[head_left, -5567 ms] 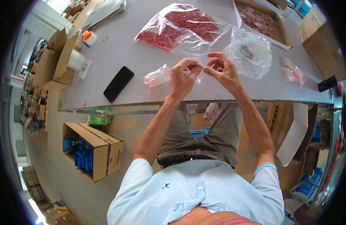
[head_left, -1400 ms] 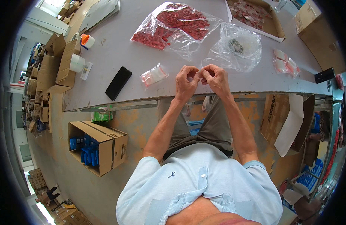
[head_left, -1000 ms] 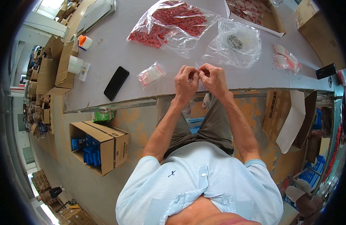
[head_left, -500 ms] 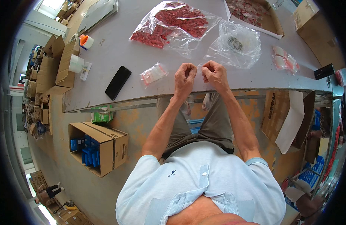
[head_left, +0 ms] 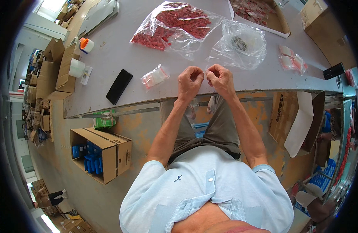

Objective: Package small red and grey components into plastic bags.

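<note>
My left hand and my right hand are close together above the table's near edge, both with fingers pinched. What they hold, if anything, is too small to make out. Beyond them lies a clear plastic bag with a clump of small dark metallic pieces in it. Farther off to the left is a large clear bag of small red pieces. Beside my left hand rests a packet of small clear bags with red edging. More such small bags lie to the right.
A black phone lies on the grey table, left of the packet. Tape rolls and an open carton stand at the left end. At the far right are a shallow box of red packets, a cardboard box and a black object.
The whole view has shifted slightly. My hands stay pinched and close together, with only a small change in finger position.
</note>
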{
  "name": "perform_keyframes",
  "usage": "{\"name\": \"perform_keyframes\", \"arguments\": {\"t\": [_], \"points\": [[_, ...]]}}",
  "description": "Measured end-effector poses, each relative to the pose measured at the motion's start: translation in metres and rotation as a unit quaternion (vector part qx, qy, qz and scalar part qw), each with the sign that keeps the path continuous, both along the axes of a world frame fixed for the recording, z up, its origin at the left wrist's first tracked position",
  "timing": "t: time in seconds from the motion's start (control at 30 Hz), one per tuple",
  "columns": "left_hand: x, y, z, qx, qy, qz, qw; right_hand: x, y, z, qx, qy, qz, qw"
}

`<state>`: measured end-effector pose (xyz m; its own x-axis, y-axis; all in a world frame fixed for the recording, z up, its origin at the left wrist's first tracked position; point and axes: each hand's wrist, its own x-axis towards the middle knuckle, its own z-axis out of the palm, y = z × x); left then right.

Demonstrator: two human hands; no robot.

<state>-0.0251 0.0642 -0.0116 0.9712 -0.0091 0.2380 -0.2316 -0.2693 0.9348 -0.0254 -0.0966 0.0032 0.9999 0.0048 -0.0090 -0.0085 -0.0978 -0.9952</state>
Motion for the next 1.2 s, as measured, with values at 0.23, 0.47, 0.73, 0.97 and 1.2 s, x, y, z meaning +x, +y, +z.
{"name": "perform_keyframes", "arguments": {"t": [0.23,0.47,0.73,0.97,1.2], "points": [[-0.003,-0.013,0.000,0.062,-0.034,0.078,0.994,-0.013,0.008,0.008,-0.134,-0.098,-0.054,0.985],[-0.006,-0.008,0.004,-0.057,0.028,0.052,0.997,-0.015,0.015,-0.001,-0.136,-0.127,-0.064,0.980],[-0.001,-0.009,-0.003,-0.096,0.047,0.037,0.994,-0.018,0.018,-0.005,-0.112,-0.120,-0.104,0.981],[0.003,-0.015,0.000,-0.058,0.010,0.032,0.998,-0.016,0.012,-0.003,-0.075,-0.083,-0.113,0.987],[0.000,-0.019,0.005,0.050,-0.047,0.001,0.998,-0.018,-0.008,0.007,-0.095,-0.143,-0.079,0.982]]}}
